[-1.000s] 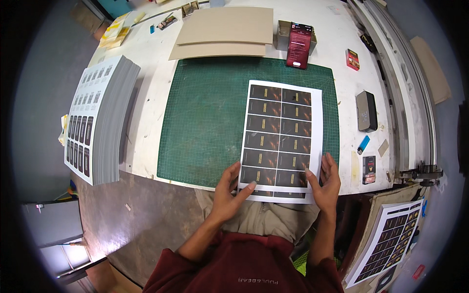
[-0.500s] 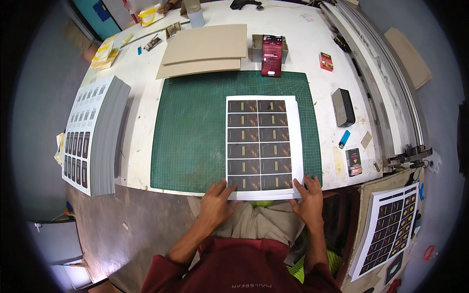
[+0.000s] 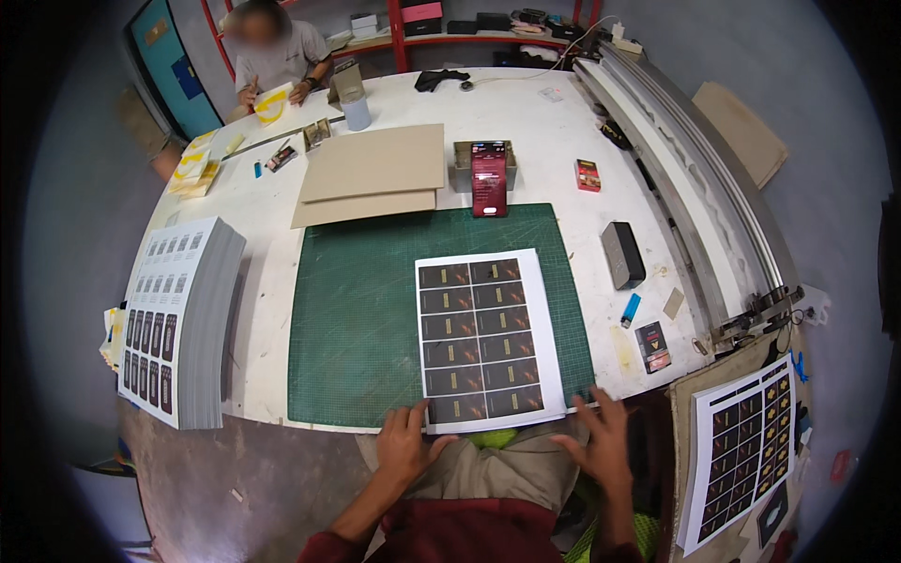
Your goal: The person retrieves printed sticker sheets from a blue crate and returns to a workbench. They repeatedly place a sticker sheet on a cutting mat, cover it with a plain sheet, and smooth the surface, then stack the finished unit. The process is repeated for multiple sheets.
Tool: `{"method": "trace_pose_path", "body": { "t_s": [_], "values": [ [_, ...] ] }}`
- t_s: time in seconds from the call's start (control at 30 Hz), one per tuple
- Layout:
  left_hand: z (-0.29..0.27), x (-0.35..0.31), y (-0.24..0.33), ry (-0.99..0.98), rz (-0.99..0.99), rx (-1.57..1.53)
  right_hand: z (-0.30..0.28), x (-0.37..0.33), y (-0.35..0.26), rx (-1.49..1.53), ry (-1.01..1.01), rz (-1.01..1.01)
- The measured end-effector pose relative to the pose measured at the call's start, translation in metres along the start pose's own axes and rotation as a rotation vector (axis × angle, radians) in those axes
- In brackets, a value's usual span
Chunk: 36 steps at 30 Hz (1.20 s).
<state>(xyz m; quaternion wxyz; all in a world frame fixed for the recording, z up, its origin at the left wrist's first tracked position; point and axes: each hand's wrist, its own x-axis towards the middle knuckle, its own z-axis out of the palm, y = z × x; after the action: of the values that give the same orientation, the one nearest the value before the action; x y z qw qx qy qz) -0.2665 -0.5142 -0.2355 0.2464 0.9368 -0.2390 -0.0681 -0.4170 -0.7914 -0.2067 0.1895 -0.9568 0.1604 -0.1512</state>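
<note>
A white sheet printed with dark rectangular labels (image 3: 484,338) lies on the right half of the green cutting mat (image 3: 361,319), its near edge overhanging the table edge. My left hand (image 3: 406,444) rests fingers spread at the sheet's near left corner, touching it. My right hand (image 3: 601,441) hovers open just off the sheet's near right corner, at the mat's edge, holding nothing.
A thick stack of printed sheets (image 3: 178,314) sits at the table's left. Cardboard boards (image 3: 375,174) and a dark red box (image 3: 489,178) lie beyond the mat. A black block (image 3: 622,253) and blue lighter (image 3: 631,309) lie right. Another printed stack (image 3: 741,450) is lower right. A person (image 3: 277,52) works far left.
The view has tilted up, showing more of the far table. My right hand has come off the sheet's corner and opened; the left hand stays at the near left corner.
</note>
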Motion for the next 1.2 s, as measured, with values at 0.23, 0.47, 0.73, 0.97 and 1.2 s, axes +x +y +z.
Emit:
{"method": "trace_pose_path", "body": {
  "t_s": [0.23,0.47,0.73,0.97,1.2],
  "values": [
    [0.000,0.035,0.000,-0.032,0.441,0.098,-0.159,-0.121,0.161,-0.324,0.745,0.871],
    [0.010,0.055,0.003,-0.176,0.553,0.116,-0.205,-0.229,0.256,-0.642,0.371,1.320],
    [-0.002,0.056,0.004,-0.227,0.496,0.134,-0.207,-0.252,0.278,-0.558,0.411,1.617],
    [-0.019,0.066,0.039,-0.271,0.460,0.137,-0.213,-0.351,0.336,-0.241,0.634,1.622],
    [-0.006,0.092,0.078,-0.207,0.592,-0.002,-0.204,-0.281,0.296,-0.750,0.773,1.454]
  ]
}}
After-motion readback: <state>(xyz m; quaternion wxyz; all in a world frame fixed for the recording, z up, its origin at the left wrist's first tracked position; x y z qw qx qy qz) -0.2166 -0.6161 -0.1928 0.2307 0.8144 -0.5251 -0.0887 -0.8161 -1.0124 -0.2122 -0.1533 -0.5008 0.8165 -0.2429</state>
